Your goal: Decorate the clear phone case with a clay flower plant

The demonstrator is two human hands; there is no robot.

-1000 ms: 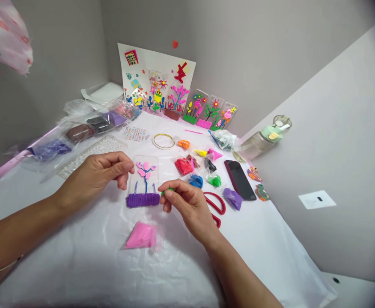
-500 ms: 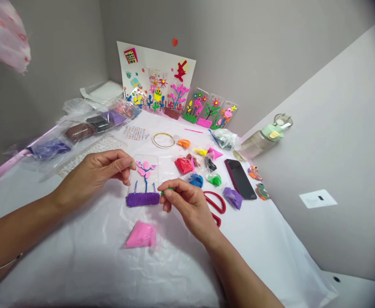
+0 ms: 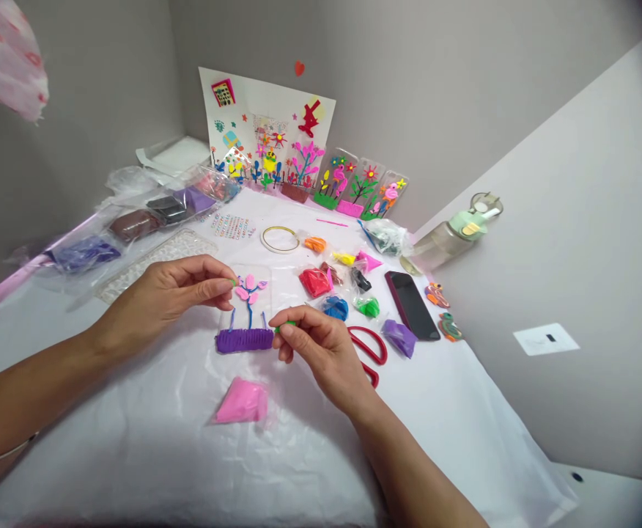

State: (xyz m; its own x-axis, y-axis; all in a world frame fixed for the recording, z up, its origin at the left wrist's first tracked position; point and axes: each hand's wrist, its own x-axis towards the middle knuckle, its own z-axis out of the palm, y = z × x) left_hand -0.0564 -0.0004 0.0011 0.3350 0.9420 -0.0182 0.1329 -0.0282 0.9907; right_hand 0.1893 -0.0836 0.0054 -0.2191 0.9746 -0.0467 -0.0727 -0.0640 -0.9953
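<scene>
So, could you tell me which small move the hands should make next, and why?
I would probably have the left hand press its green speck beside the pink petals, since it is close and the right hand holds another green piece.

**Gloss Beside Matt**

The clear panel (image 3: 261, 299) is seen as smooth, glossy plastic, its purple base (image 3: 244, 341) ridged and matt. The white cover (image 3: 161, 455) is creased, softly sheened; shiny red plastic is shown by the scissor handles (image 3: 374, 335).
</scene>
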